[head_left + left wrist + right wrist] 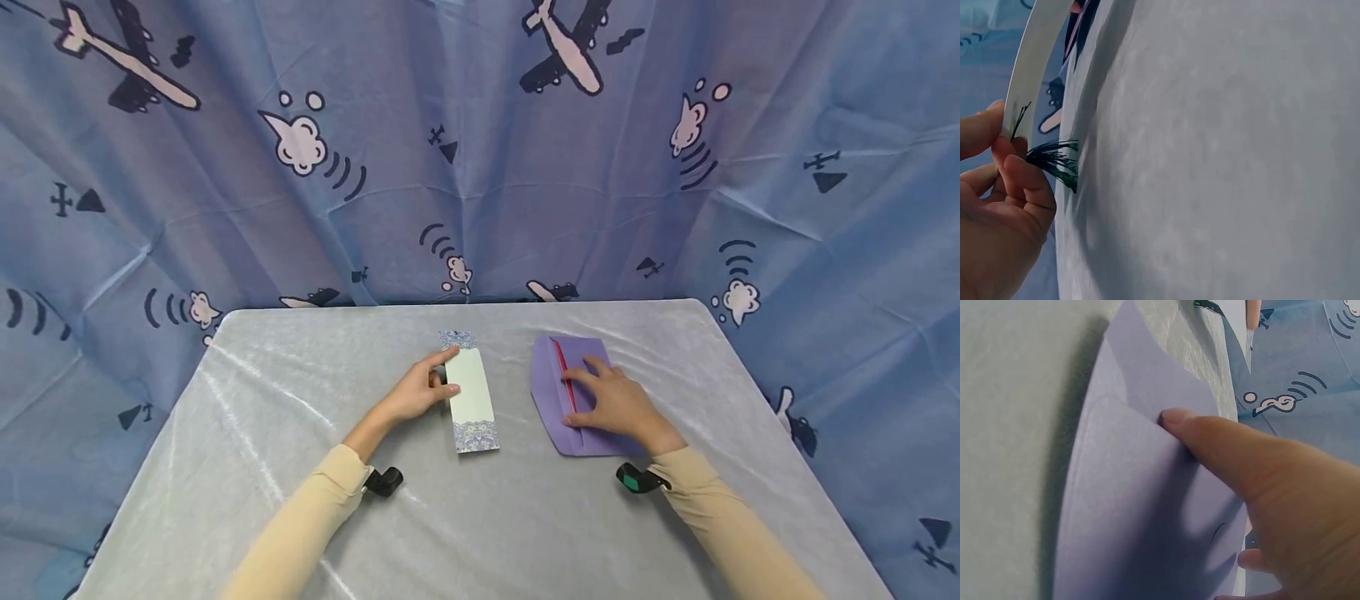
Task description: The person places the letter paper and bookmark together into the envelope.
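Observation:
In the head view my left hand (412, 392) grips a pale card bookmark (472, 387) with blue patterned ends, by its left long edge. The left wrist view shows the card edge-on, thumb and fingers pinching it, with a dark green tassel (1057, 159) sticking out beside the fingers. My right hand (618, 404) holds a purple envelope (550, 417) with its flap folded out to the left. Its thumb (1200, 431) hooks over the edge of the pocket, the tip tucked in at the opening. A thin red strip (564, 375) shows along that opening.
Both items are over a table with a light grey cloth (300, 392). Behind it hangs a blue curtain (397, 192) printed with planes and clouds. A small black wrist camera is strapped at each cuff.

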`<state>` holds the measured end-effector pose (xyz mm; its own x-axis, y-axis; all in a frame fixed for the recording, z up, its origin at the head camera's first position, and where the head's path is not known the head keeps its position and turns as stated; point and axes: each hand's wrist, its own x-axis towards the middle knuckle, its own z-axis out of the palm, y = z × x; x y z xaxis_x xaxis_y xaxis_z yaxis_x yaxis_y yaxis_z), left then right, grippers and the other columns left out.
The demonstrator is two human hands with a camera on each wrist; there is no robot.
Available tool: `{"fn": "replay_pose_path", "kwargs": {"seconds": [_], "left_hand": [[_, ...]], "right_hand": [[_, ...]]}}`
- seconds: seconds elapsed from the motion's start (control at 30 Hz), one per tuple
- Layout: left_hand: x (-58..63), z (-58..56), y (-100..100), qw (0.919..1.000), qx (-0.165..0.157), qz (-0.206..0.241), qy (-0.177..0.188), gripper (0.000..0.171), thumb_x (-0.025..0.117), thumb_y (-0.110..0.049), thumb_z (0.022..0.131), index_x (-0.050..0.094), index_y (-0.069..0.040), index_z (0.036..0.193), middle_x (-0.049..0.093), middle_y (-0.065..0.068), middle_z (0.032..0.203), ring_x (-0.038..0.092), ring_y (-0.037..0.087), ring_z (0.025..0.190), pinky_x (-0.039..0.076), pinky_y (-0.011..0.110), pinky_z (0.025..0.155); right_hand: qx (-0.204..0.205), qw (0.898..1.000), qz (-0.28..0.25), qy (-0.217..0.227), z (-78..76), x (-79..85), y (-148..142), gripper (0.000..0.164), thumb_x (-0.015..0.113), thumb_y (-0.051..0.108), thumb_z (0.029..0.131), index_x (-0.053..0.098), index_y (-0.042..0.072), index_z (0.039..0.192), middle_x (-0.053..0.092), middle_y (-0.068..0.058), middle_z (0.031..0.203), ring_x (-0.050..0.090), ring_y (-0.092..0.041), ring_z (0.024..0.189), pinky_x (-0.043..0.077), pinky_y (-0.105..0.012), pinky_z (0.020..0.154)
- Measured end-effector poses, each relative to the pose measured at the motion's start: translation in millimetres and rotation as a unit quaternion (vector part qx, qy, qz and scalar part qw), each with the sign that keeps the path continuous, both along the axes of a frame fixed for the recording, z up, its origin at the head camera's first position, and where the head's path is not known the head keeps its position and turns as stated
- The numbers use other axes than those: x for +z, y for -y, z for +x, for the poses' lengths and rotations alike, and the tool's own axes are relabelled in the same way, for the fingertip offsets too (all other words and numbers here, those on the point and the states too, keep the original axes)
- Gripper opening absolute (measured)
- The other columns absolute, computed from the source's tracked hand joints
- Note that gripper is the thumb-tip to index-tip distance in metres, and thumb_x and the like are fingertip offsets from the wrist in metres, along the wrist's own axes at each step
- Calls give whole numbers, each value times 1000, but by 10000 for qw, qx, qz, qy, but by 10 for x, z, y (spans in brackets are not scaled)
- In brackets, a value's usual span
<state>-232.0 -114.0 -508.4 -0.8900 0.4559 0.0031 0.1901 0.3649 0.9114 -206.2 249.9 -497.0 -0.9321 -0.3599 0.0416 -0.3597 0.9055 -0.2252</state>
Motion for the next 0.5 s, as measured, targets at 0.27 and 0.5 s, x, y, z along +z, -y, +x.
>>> {"fn": "replay_pose_path", "kwargs": {"seconds": [0.27, 0.5], "left_hand": [[-13, -41, -258, 9994, -328, -48, -19, 71, 69, -10, 91, 35, -4, 153, 55, 18, 103, 45, 7, 59, 41, 21, 54], [0, -46, -472, 9985, -534, -146, -22, 70, 68, -11, 93, 34, -6, 154, 46, 15, 149, 48, 10, 65, 42, 20, 58]], "right_hand": [[-24, 10000, -18, 45, 1, -4, -4, 75, 81, 60, 68, 59, 30, 133, 44, -28, 147, 55, -56, 116, 51, -63, 71], [-39, 10000, -28, 52, 18, 5, 3, 74, 82, 59, 68, 60, 29, 132, 45, -28, 147, 55, -56, 115, 51, -64, 72]]}}
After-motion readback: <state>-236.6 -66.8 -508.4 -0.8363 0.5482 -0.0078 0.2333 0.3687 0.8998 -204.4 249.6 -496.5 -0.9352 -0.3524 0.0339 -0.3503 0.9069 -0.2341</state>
